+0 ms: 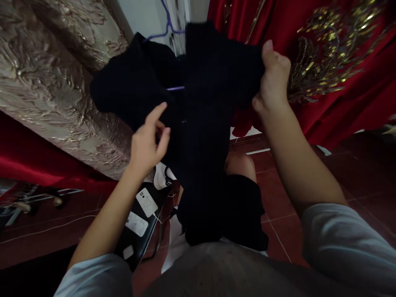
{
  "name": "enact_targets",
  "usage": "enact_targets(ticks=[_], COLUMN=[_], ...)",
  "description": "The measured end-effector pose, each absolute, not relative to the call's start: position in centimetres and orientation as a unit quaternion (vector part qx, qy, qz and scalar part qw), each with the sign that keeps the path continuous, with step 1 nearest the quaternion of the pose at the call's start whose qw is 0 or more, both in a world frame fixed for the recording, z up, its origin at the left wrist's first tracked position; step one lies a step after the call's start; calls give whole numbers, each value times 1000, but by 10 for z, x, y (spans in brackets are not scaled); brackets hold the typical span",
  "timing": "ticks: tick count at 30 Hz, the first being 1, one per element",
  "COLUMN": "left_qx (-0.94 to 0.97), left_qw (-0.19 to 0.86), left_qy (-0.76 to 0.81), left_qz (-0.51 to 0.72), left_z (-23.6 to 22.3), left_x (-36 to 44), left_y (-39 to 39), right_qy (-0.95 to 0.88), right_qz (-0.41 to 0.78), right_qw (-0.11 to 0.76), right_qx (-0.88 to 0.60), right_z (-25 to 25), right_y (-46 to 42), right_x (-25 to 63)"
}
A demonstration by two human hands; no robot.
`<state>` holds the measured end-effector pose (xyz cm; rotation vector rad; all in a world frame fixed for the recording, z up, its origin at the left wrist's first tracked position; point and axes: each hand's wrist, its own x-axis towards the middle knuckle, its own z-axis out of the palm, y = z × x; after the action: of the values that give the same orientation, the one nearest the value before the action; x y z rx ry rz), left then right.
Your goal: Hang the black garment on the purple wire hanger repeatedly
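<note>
A black garment with short sleeves [204,136] hangs in front of me on a thin purple hanger [168,27], and its lower part spreads down over my lap. My right hand [274,78] is closed on the end of the garment's right-side sleeve, thumb up, pulling it out sideways. My left hand [150,138] is in front of the garment, just below the neck opening. Its index finger and thumb are apart with nothing between them, and the other fingers curl in. Inside the neckline a bit of the hanger's purple bar shows.
Red curtains [349,111] and a gold sequinned spray [334,53] are on the right. Textured beige fabric [62,82] hangs on the left. A white phone [147,202] with a cable lies on a dark low table [142,243], above a red tiled floor [278,198].
</note>
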<state>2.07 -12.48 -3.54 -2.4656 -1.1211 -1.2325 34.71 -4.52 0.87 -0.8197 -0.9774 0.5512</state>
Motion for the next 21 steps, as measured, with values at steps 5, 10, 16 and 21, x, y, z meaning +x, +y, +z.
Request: enact_targets(ticks=[5, 10, 16, 21], left_qx=[-856, -857, -792, -747], left_qw=[72, 73, -16, -60], left_qy=[-435, -432, -485, -413], left_qz=[-271, -271, -371, -518], left_z=[-61, -69, -90, -107], left_x=[48, 70, 80, 84], left_y=[-136, -144, -131, -141], right_qy=[-430, -447, -444, -461], right_qz=[252, 252, 219, -66], right_qw=[773, 777, 752, 736], right_qx=[-393, -366, -436, -492], right_z=[-32, -47, -71, -89], right_y=[-98, -104, -75, -111], right_x=[359, 363, 372, 347])
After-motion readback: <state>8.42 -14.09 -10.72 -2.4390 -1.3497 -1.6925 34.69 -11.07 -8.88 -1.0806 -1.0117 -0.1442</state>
